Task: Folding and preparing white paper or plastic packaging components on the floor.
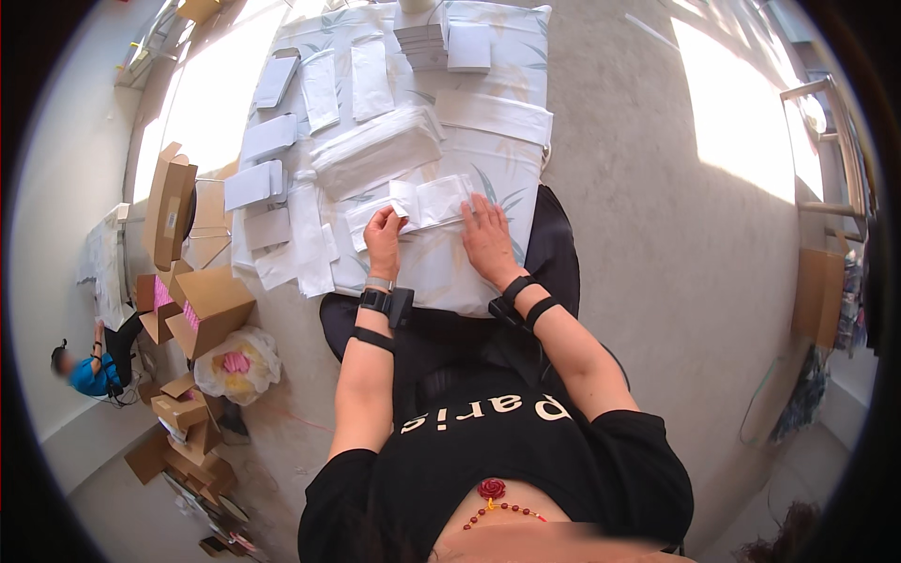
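Observation:
Near the table's front edge lies a flat white sleeve (441, 199), stretched crosswise before me. My left hand (383, 236) is closed in a pinch on a small white piece of paper (403, 199) that stands up a little from the sleeve's left part. Whether this piece belongs to the sleeve, I cannot tell. My right hand (489, 242) rests with fingers stretched out, its fingertips on the sleeve's right end. Just beyond them sits a thick stack of long white sleeves (377, 150).
Stacks of white cards (254, 185) line the table's left side. Further back are grey-white stacks (421, 47) and another long white sleeve (496, 114). Open cardboard boxes (214, 308) and a plastic bag (260, 375) stand left on the floor. A person (94, 373) sits far left.

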The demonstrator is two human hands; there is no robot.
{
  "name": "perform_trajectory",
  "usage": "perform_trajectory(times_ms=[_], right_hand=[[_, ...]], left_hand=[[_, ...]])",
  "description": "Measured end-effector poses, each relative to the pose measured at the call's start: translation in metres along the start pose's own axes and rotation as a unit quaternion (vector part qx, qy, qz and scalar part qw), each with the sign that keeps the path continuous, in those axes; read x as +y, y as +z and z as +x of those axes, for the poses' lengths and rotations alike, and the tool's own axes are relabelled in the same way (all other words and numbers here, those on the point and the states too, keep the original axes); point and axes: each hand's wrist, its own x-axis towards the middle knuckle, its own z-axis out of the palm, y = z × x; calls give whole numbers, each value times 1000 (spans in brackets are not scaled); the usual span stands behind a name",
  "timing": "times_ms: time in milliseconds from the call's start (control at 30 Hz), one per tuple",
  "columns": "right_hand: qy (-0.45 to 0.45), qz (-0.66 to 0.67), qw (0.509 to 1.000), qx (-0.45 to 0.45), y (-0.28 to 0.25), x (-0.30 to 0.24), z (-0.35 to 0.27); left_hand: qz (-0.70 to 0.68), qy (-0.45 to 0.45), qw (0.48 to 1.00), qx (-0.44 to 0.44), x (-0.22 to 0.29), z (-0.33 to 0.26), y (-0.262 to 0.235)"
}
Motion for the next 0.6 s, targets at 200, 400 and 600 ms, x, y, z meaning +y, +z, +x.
perform_trajectory(times_ms=[200, 400, 600], right_hand=[[-40, 65, 996, 36, -24, -21, -4], [-59, 263, 962, 49, -46, -54, -17], [45, 417, 907, 45, -32, -51, -48]], left_hand=[[-110, 76, 991, 28, 38, -56, -55], [7, 120, 992, 27, 68, -102, -45], [286, 228, 931, 21, 45, -127, 40]])
